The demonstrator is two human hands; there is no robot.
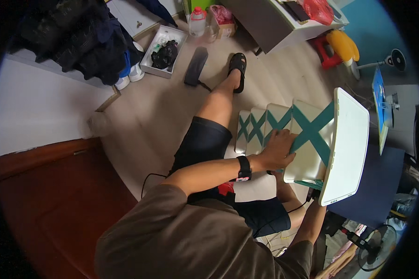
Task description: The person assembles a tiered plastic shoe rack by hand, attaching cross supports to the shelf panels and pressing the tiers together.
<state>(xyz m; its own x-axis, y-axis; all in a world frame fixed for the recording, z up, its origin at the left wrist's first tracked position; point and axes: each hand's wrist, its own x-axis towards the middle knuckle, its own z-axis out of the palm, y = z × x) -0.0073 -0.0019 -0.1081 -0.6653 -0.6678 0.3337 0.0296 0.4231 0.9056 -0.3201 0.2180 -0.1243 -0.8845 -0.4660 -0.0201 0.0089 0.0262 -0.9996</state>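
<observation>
A tall white unit of several tiers (307, 160), with teal X-shaped bands on its side, stands before me and has a flat white top panel (347, 149). My left hand (277, 149), a black watch on its wrist, rests against the banded side with fingers and thumb apart. It touches the edge of an upper tier. On the other side, my right forearm (313, 221) reaches up behind the top panel. The panel hides my right hand, so its grip does not show.
A white open box (176, 35) holding a black bag, a dark long object (196, 66) and a clear red-capped bottle (197, 23) lie ahead. A desk (265, 28) is beyond. Right stand a dark blue surface (372, 186) and a fan (379, 246). A reddish-brown wooden panel (56, 200) is left.
</observation>
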